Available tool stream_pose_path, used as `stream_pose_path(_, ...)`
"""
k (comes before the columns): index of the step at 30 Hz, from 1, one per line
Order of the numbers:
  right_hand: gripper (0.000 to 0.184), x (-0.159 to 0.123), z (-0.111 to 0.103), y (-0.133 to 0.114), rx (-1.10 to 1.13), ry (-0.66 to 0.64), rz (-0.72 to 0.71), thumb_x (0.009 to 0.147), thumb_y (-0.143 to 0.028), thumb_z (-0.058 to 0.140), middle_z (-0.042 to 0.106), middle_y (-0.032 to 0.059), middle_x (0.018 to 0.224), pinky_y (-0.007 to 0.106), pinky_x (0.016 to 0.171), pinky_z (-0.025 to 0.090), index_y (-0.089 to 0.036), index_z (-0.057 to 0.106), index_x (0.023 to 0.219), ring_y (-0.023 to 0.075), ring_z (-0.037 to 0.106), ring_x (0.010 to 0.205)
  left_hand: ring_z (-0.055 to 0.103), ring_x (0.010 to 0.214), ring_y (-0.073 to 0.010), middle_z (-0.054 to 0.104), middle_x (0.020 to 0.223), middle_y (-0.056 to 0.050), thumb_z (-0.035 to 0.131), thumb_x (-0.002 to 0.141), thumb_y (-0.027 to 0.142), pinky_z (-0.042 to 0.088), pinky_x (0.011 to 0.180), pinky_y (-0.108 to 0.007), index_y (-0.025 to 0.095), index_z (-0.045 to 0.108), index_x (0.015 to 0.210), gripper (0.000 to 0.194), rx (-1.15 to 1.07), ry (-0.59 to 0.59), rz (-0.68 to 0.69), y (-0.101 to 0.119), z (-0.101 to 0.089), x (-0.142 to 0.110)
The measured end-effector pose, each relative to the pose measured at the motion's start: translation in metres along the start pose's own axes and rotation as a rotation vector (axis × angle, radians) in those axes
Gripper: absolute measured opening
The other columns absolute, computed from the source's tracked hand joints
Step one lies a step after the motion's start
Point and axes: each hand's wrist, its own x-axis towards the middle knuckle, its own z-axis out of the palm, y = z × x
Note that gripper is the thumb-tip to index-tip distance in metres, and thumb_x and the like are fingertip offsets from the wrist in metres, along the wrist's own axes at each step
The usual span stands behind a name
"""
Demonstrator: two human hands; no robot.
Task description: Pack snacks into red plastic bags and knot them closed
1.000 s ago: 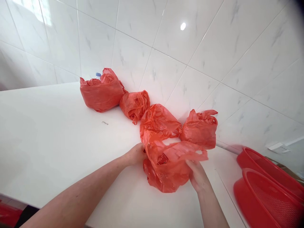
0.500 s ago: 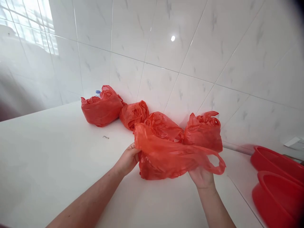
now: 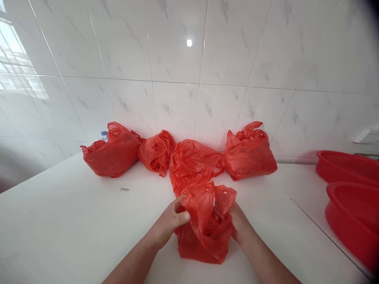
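A red plastic bag [image 3: 204, 236] with something inside stands upright on the white table [image 3: 74, 228] in front of me; its top is loose and crumpled. My left hand [image 3: 173, 221] rests against the bag's left side, thumb and forefinger spread apart; its other fingers are partly hidden. At the right side, my right hand [image 3: 238, 221] is closed on the bag near a handle loop, its fingers mostly covered by the film. Just behind this bag lies another red plastic bag [image 3: 192, 161], rumpled and close to touching it. What the front bag holds cannot be made out.
Along the tiled wall [image 3: 177, 106] sit more red bags: a large one [image 3: 112, 154] with a blue-capped bottle [image 3: 104, 136] behind it, a rounded one [image 3: 156, 152] and a fuller one [image 3: 250, 154]. Red plastic baskets [image 3: 352, 221] stand at right. A small scrap [image 3: 124, 189] lies left.
The bag's top, stretched wide to the right half a second ago, is now gathered upright between my hands. My left thumb and forefinger have spread. The view has turned and levelled.
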Motion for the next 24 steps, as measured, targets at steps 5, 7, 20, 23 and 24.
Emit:
stream_pose_path(5, 0.022, -0.007, 0.001, -0.007, 0.176, 0.004, 0.082, 0.067, -0.035, 0.072, 0.058, 0.0012, 0.068, 0.030, 0.070, 0.047, -0.018, 0.058, 0.068, 0.0164, 0.056, 0.070, 0.062, 0.063, -0.0178, 0.064, 0.066, -0.002, 0.072, 0.071, 0.036, 0.046, 0.057, -0.026, 0.018, 0.064, 0.077, 0.021, 0.026, 0.077, -0.094, -0.007, 0.006, 0.003)
stream_pose_path(7, 0.023, -0.007, -0.006, -0.011, 0.309, 0.005, 0.064, 0.066, -0.032, 0.074, 0.048, -0.0045, 0.054, 0.025, 0.063, 0.045, -0.020, 0.054, 0.065, 0.0115, 0.051, 0.057, 0.063, 0.064, -0.0174, 0.066, 0.074, -0.003, 0.066, 0.076, 0.037, 0.046, 0.056, -0.026, 0.020, 0.063, 0.087, 0.020, -0.108, 0.190, -0.082, -0.011, 0.002, 0.005)
stream_pose_path(20, 0.045, -0.022, 0.040, -0.008, -0.179, -0.105, 0.156, 0.065, -0.028, 0.073, 0.059, -0.0034, 0.073, 0.029, 0.066, 0.043, -0.025, 0.053, 0.106, 0.0139, 0.054, 0.065, 0.043, 0.048, -0.0090, 0.044, 0.052, 0.003, 0.060, 0.072, 0.024, 0.036, 0.047, -0.022, 0.018, 0.043, 0.055, 0.025, -0.253, 0.403, -0.097, -0.027, 0.005, 0.014)
stream_pose_path(23, 0.077, -0.025, 0.045, -0.007, -0.351, -0.063, 0.163, 0.064, -0.017, 0.069, 0.060, -0.0060, 0.071, 0.031, 0.069, 0.045, -0.032, 0.036, 0.132, 0.0151, 0.057, 0.066, 0.034, 0.044, -0.0076, 0.036, 0.048, 0.006, 0.062, 0.068, 0.022, 0.029, 0.043, -0.022, 0.020, 0.036, 0.055, 0.029, -0.106, 0.417, -0.067, -0.024, 0.012, 0.016)
stream_pose_path(24, 0.080, -0.026, 0.047, -0.008, -0.384, -0.084, 0.149, 0.063, -0.015, 0.068, 0.060, -0.0059, 0.071, 0.031, 0.069, 0.046, -0.033, 0.035, 0.133, 0.0158, 0.058, 0.067, 0.033, 0.045, -0.0078, 0.035, 0.049, 0.006, 0.063, 0.067, 0.022, 0.028, 0.043, -0.023, 0.021, 0.036, 0.056, 0.029, -0.068, 0.406, -0.053, -0.023, 0.015, 0.017)
